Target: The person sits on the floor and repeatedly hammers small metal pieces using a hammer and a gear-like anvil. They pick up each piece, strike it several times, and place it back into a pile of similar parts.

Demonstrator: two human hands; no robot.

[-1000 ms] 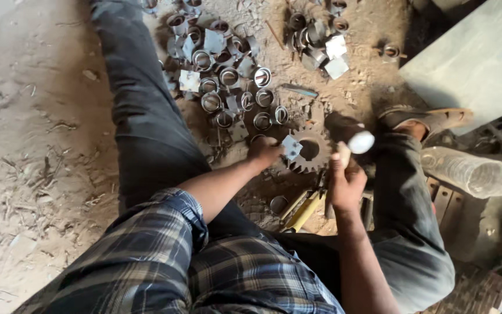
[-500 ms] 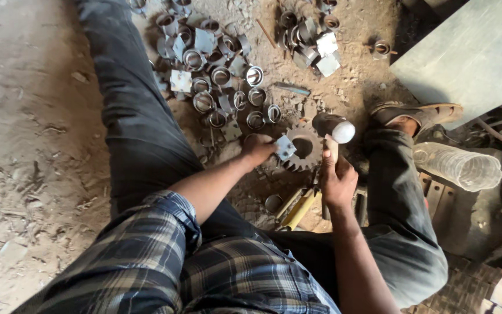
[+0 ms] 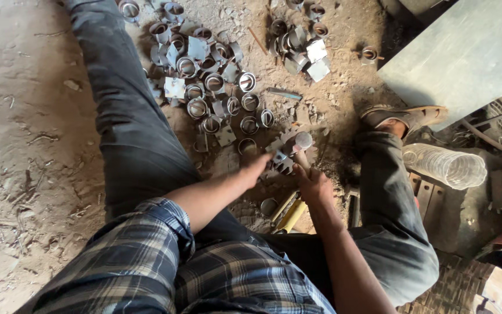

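At the centre of the frame the left hand (image 3: 258,167) pins a small square metal plate (image 3: 281,160) on a toothed gear (image 3: 283,142) lying on the dirt floor (image 3: 30,116), its fingers closed around the plate's near edge. The right hand (image 3: 314,181) is wrapped tight around the handle of a hammer (image 3: 301,141) whose round head sits just above the plate. Judging by the heap of short metal rings (image 3: 204,75) and plates spread across the upper middle — and a smaller pile (image 3: 300,40) toward the upper right — many pieces lie finished or waiting, though I cannot tell which.
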